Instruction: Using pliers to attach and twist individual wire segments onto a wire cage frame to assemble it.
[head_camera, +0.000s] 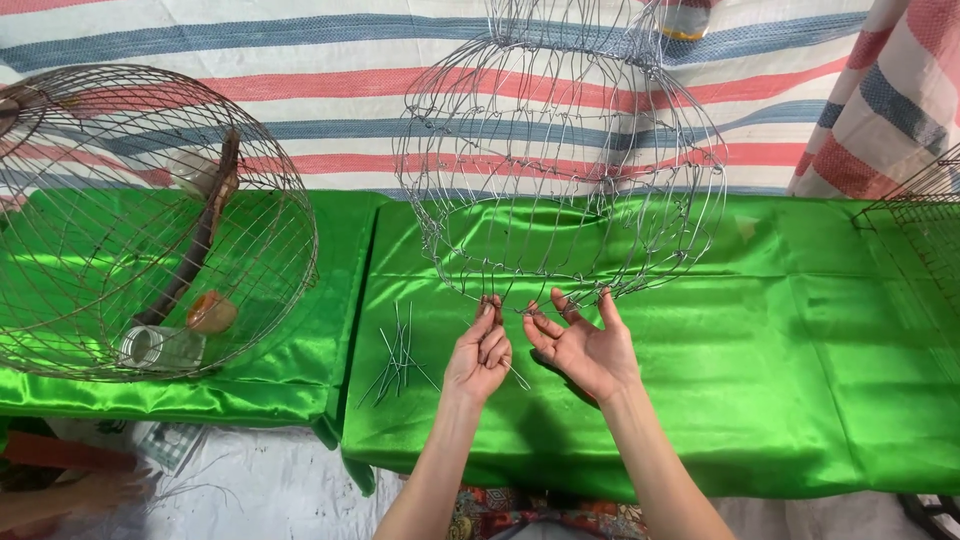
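A glossy bright green satin cloth (800, 330) covers the table. Behind it hangs a white woven tarpaulin (300, 60) with red and blue stripes. The unfinished domed wire cage frame (560, 160) is bare silver-grey metal.

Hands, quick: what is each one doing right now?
Left hand: closed on a short wire piece, fingertips at the wire cage frame.
Right hand: open, palm up, fingers touching the frame's lower rim.
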